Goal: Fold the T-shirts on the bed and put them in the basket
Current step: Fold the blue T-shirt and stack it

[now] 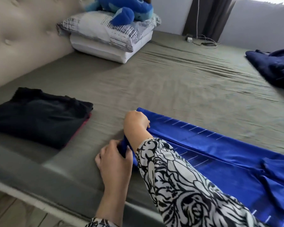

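Note:
A bright blue T-shirt point(220, 149) with thin white dashes lies on the bed as a long strip, both long sides folded inward. My left hand point(114, 163) pinches its near-left corner at the bed's front edge. My right hand point(135, 122) grips the far-left corner of the same end. A folded black T-shirt point(39, 117) rests on another folded garment with a red edge, at the left. A dark navy garment point(275, 68) lies rumpled at the far right. No basket is in view.
The grey-green sheet point(170, 82) covers the bed. Two stacked pillows point(108, 36) with a blue plush toy point(126, 9) on top sit by the beige padded headboard point(23, 33). A charger and cables point(202, 41) lie near the dark curtain.

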